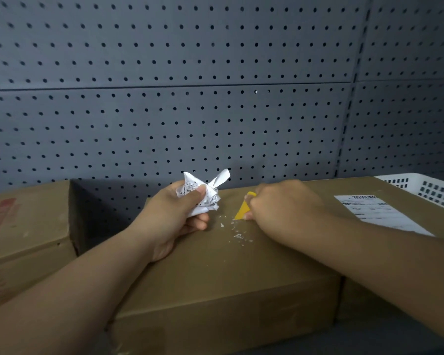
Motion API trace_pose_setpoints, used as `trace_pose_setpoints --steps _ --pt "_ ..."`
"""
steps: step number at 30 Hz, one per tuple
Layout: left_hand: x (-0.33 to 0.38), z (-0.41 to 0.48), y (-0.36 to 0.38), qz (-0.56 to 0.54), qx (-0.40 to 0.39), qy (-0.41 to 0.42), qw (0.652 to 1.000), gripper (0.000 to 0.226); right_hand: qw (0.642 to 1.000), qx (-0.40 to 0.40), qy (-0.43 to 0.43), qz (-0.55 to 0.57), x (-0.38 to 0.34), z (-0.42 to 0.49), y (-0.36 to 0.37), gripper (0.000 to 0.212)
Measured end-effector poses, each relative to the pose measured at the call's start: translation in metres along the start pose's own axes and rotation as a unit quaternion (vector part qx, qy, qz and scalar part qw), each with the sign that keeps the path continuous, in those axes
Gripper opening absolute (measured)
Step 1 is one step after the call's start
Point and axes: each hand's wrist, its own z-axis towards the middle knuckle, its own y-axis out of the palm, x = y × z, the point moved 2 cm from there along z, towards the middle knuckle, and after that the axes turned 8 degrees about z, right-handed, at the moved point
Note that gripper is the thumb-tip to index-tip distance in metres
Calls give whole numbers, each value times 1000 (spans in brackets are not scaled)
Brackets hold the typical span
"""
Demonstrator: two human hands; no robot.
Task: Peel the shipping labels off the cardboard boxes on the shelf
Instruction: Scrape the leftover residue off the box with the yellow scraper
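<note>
A brown cardboard box (215,272) lies in the middle of the shelf. My left hand (172,219) rests on its top and grips a crumpled white shipping label (203,193). My right hand (285,208) holds a yellow plastic scraper (242,210) with its edge down on the box top. Small white paper scraps (237,233) lie on the cardboard just in front of the scraper. On the box to the right (364,185), a flat white shipping label (379,213) is still stuck to the top.
Another cardboard box (26,226) with red print stands at the left, across a dark gap. A white perforated plastic basket (426,188) sits at the far right. A grey pegboard wall (190,98) closes the back of the shelf.
</note>
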Motion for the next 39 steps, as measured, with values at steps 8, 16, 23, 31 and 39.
trace_pose_setpoints --steps 8,16,23,31,39 --pt "0 -1 0 -1 -4 3 1000 17 999 -27 38 13 7 5 3 27" --pt "0 -1 0 -4 -11 5 1000 18 1000 -13 -1 -1 -2 -1 -1 29" --pt "-2 1 -2 -1 -12 8 1000 19 999 -16 18 35 8 5 6 40" --pt "-1 0 -2 10 -5 12 1000 24 999 -27 -20 41 9 -2 3 49" --pt "0 -1 -2 19 -6 8 1000 24 998 -22 -16 64 12 0 2 50"
